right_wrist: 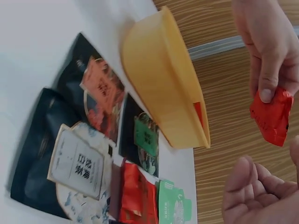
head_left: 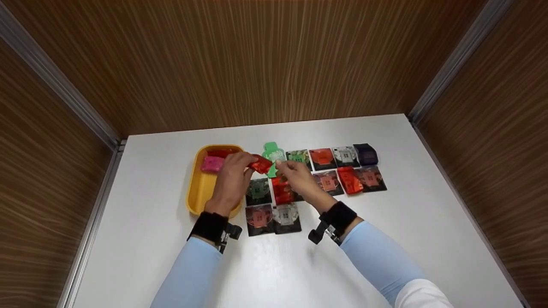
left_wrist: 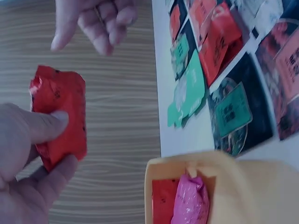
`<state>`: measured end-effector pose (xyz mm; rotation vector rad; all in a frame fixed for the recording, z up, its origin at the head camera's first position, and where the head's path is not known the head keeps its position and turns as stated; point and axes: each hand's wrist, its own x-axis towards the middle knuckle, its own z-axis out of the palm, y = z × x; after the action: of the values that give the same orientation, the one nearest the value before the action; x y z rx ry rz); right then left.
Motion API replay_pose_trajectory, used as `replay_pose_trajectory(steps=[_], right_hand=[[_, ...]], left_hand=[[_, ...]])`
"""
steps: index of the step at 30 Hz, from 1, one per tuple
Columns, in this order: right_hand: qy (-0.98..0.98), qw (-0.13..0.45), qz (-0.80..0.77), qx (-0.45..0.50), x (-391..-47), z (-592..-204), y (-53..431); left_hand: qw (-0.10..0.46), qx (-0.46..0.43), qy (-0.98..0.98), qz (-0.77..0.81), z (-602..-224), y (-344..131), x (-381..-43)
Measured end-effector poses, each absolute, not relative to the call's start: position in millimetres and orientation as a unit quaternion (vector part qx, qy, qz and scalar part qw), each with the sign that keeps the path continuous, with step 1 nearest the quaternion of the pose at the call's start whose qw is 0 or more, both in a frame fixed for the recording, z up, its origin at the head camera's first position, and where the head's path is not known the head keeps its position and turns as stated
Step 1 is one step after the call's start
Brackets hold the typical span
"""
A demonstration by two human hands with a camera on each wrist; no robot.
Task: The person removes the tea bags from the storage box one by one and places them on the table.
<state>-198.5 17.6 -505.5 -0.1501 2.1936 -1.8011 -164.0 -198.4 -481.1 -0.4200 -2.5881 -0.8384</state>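
My left hand [head_left: 231, 179] pinches a small red foil packet [left_wrist: 60, 93] between thumb and fingers, raised above the table. My right hand [head_left: 301, 179] hovers close by on the right; its fingers are loosely bent, apart from the packet and holding nothing. Beneath the hands lies a flat green bottle-shaped packet [head_left: 273, 150]. Left of it stands a yellow plastic tub [head_left: 193, 188], where a pink packet [head_left: 212, 164] and a red packet [left_wrist: 163, 200] lie. The right hand partly hides the middle of the packet rows.
Several flat dark tea sachets with coloured labels lie in rows on the white table, such as a white-labelled one [head_left: 287, 217]. Red packets [head_left: 350, 179] rest on some. A dark purple packet [head_left: 366, 154] ends the back row. Wood-grain panels [head_left: 274, 64] enclose the table.
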Motion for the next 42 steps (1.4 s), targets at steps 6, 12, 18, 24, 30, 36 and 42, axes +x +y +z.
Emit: replay_pose_trajectory(steps=[6,12,18,24,30,36,42], right_hand=[[0.703,0.215,-0.677,-0.041,-193,-505,24],[0.673,0.188,-0.715,-0.032,-180,-515,31],[0.689,0.149,-0.709,-0.019,-166,-529,37],[0.746,0.136,-0.652,-0.019,-151,-549,54],[0.777,0.124,-0.617,0.003,-138,-564,73],[0.844,0.082,-0.530,0.027,-123,-574,90],[0.890,0.053,-0.451,0.042,-115,-583,99]], left_hand=[[0.192,-0.197,-0.906,-0.323,-496,-178,-147],[0.192,-0.108,-0.900,-0.377,-508,-157,-133],[0.093,-0.011,-0.872,-0.480,-517,-140,-121],[0.035,-0.023,-0.876,-0.480,-528,-124,-113],[0.016,-0.045,-0.885,-0.464,-544,-104,-103],[0.050,-0.078,-0.911,-0.401,-560,-79,-88],[0.078,-0.163,-0.950,-0.256,-572,-67,-76]])
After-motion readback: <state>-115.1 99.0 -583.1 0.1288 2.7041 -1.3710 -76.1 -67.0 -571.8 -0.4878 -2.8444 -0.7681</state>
